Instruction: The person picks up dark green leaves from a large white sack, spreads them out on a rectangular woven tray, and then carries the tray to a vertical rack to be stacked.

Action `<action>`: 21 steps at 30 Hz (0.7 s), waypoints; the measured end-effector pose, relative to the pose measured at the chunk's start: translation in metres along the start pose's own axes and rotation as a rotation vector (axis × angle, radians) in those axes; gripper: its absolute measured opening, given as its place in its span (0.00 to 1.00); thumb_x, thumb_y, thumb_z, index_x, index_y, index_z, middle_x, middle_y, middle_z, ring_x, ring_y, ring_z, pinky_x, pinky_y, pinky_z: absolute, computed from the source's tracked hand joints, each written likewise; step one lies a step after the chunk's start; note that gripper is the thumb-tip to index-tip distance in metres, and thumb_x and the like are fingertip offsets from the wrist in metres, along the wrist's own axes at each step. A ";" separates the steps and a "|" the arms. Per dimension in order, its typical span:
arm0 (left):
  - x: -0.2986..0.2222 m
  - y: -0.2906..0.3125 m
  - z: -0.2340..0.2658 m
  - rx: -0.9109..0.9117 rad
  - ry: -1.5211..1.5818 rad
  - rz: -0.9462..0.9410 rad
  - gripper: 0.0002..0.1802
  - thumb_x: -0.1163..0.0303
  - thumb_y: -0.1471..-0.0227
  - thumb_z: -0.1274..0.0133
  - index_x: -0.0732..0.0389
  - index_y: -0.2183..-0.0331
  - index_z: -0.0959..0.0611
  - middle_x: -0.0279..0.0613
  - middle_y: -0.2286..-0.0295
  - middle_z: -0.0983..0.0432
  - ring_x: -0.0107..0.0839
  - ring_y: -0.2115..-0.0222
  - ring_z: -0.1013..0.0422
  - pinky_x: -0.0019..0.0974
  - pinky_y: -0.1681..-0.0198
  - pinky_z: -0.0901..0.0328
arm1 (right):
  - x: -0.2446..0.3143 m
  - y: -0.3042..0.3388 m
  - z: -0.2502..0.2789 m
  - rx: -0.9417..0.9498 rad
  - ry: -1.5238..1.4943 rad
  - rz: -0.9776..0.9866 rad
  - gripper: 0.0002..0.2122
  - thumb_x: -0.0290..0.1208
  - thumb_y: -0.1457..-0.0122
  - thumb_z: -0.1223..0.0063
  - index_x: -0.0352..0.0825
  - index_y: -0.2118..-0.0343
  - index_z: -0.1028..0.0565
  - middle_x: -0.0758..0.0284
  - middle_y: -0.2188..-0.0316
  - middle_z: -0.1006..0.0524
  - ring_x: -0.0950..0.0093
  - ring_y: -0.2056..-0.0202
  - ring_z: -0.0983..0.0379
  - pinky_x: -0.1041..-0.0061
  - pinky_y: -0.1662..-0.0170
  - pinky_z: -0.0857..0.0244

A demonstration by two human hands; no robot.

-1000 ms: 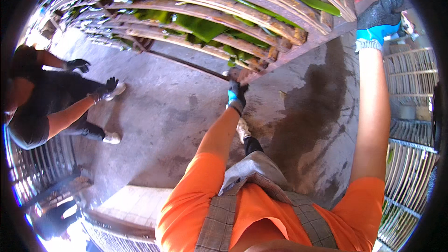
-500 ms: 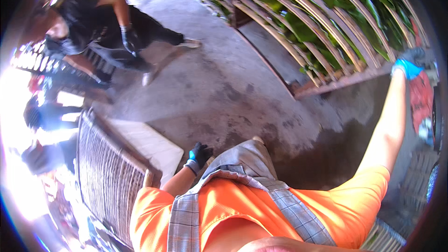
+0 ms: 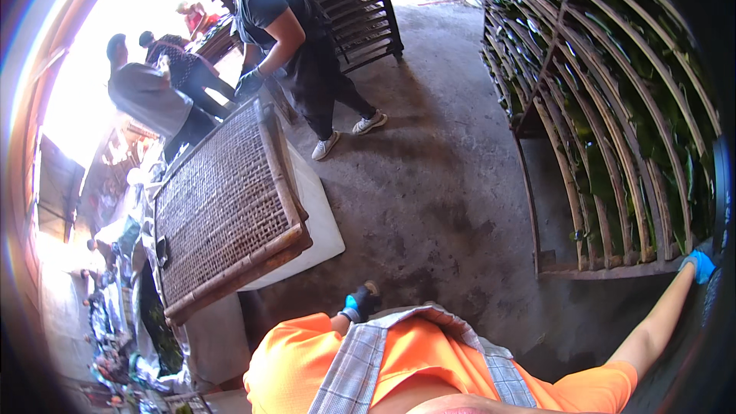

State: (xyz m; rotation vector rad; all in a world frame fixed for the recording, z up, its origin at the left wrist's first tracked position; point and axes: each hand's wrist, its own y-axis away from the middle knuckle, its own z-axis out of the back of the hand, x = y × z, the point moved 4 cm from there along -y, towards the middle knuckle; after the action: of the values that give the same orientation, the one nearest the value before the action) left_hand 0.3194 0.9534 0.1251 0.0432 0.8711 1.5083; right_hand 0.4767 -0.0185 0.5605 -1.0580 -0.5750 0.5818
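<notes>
My left hand, in a dark glove with a blue back, hangs low by the grey checked apron. Its fingers are too small and dark to read. Stretched far out to the right, my right hand in a blue glove is at the lower corner of a tall slatted rack. Its fingers are hidden, so whether it grips the frame cannot be made out. Green leaves lie on the layered bamboo trays inside the rack.
To the left, a woven bamboo tray lies over a white board. A co-worker in dark clothes stands at its far end, a gloved hand near it. Another rack and more people are farther back. Concrete floor lies between.
My view has swung to the left, bringing the woven tray nearer the middle. The co-worker, bent over before, now stands more upright at the tray. My right arm reaches lower in the picture.
</notes>
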 end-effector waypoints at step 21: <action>0.116 0.378 -0.078 -0.766 2.247 0.665 0.25 0.48 0.46 0.56 0.56 0.54 0.32 0.49 0.57 0.30 0.43 0.58 0.31 0.46 0.54 0.37 | 0.441 0.746 0.527 3.417 -0.890 -0.149 0.14 0.43 0.44 0.59 0.43 0.81 0.28 0.70 0.81 0.27 0.77 0.75 0.32 0.73 0.74 0.38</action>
State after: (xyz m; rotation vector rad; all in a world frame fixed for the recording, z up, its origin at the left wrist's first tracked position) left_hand -0.0578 1.0627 0.2170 -2.5253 1.8572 1.9758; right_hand 0.3106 0.8915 0.1458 -3.4767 -0.3554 -1.0951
